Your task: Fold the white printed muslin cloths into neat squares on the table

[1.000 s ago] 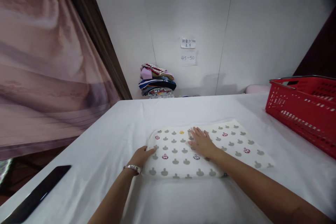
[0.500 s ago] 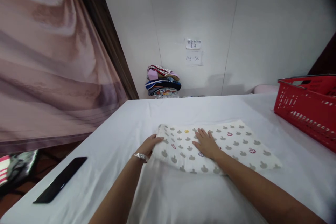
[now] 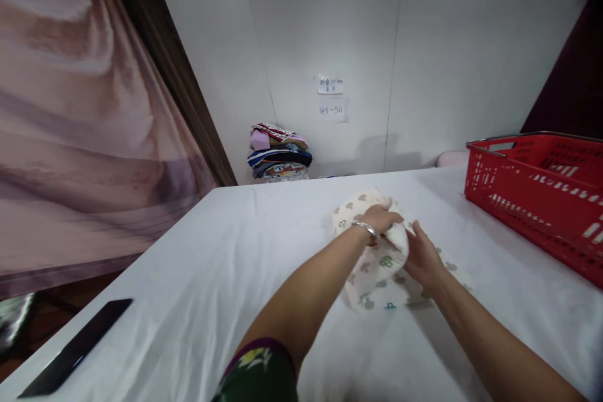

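A white cloth (image 3: 377, 286) printed with grey shapes and a few coloured ones lies on the table, its left part lifted and folded over to the right. My left hand (image 3: 380, 220), with a silver bracelet at the wrist, is closed on the raised edge of the fabric. Just right of it, my right hand (image 3: 425, 257) rests against the cloth with the thumb raised and apart. Its other fingers are partly hidden by the bunched fold.
The table (image 3: 226, 251) has a white cover. A red plastic basket (image 3: 532, 201) stands at its right side. At the left edge lies a flat black object (image 3: 78, 348). Folded fabrics (image 3: 280, 154) are stacked beyond the far edge, and a pink curtain (image 3: 94, 138) hangs on the left.
My left hand has carried the cloth's left edge over to the right, so the fabric is now doubled and bunched. My right hand has shifted right, off its flat press. The view has turned slightly right.
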Tool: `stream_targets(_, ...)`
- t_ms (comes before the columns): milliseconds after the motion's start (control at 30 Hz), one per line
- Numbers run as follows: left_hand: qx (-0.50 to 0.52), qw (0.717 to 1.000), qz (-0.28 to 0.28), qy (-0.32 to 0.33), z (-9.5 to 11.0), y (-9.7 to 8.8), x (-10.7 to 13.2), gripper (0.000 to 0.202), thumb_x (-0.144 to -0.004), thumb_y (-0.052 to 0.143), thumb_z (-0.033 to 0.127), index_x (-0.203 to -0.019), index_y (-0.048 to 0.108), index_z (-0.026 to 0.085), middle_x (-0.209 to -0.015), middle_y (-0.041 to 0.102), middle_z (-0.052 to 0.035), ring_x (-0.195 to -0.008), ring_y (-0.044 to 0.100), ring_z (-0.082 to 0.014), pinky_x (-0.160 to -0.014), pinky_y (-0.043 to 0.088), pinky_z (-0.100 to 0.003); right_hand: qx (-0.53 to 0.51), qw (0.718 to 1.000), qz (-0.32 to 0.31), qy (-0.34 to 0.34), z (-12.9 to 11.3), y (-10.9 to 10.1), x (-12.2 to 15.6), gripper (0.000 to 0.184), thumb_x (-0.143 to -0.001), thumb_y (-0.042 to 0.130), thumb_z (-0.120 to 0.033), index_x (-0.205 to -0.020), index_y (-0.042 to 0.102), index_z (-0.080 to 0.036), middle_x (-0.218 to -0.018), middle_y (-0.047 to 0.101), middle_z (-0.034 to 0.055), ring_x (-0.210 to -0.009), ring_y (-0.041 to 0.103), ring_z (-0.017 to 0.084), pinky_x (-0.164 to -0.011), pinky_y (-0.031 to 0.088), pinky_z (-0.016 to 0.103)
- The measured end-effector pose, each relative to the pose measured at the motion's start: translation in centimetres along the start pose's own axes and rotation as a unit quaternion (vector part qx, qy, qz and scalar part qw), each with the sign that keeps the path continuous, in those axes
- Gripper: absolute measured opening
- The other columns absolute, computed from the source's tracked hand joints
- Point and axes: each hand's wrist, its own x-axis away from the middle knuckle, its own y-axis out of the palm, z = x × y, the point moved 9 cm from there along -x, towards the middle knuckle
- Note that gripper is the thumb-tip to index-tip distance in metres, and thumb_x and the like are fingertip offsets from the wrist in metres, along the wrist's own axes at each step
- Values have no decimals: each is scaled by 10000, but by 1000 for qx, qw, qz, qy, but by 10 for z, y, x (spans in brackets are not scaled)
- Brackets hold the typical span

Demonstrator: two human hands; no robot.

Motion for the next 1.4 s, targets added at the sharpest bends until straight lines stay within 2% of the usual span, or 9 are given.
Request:
stream_targets(167,26,995,-85,-43,-41,100,-16,243,-754,569,322,-852,619,105,-742,657,-78,-632,613,-166,-603,508,-282,-1,996,86,28,8,-80,13,511,-748,297,-703,-738,523,-246,-730,626,58,-795,584,252,-786,457,420)
stream_targets(267,41,992,-110,-44,-59,118,-12,321,-824,482,309,-1057,569,105,-866,666,-94,-685,628,-142,-645,519,-263,0,995,100,20,14,-96,15,482,-742,314,-692,-706,497,-248,-741,615,55,-807,573,250,-795,456,417)
stream_targets(367,14,994,-105,16,-54,99,4,385,-807,515,282,-1169,519,151,-1009,650,-84,-845,622,-148,-770,502,-269,-23,996,78,43,19,-90,16,554,-772,249,-685,-899,549,-237,-931,640,79,-938,565,273,-835,432,450)
stream_targets(533,-177,958,-4,226,-32,19,56,281,-798,524,343,-1037,621,233,-1137,605,-31,-1069,532,-189,-977,393,-338,-16,995,44,86,7,-88,25,644,-788,269,-673,-1136,522,-194,-1069,635,117,-1033,552,282,-876,412,451)
stream_targets(700,-202,951,125,200,-76,-41,78,415,-836,468,415,-1210,516,242,-1388,379,-39,-1297,297,-212,-1088,241,-397,107,975,106,162,-12,-121,33,481,-763,512,-535,-1043,582,-150,-936,680,122,-899,620,265,-763,492,378)
stream_targets(800,-186,962,122,160,-105,-34,74,529,-841,443,456,-1304,418,202,-1462,235,-59,-1349,172,-217,-1113,167,-397,264,947,95,159,-25,-124,26,460,-690,641,-482,-1011,612,-154,-953,680,114,-864,631,253,-731,508,349)
stream_targets(933,-176,966,120,145,-118,-16,68,579,-856,402,463,-1352,345,172,-1495,107,-52,-1369,54,-208,-1124,103,-380,499,854,128,72,-46,-117,10,423,-582,730,-372,-939,656,-159,-959,680,93,-891,619,262,-781,492,342)
stream_targets(1100,-166,967,117,152,-112,-9,68,576,-863,381,482,-1363,328,200,-1500,71,-27,-1371,25,-208,-1123,108,-385,506,849,153,-17,-67,-125,4,459,-748,543,-349,-1179,545,-191,-1038,661,48,-871,629,204,-746,497,297)
stream_targets(1400,-260,949,75,161,-107,5,66,566,-833,421,489,-1311,416,185,-1482,158,-45,-1366,74,-237,-1111,178,-414,681,709,178,37,-56,-167,6,339,-746,534,-348,-964,640,-110,-1003,653,144,-932,598,270,-812,428,335)
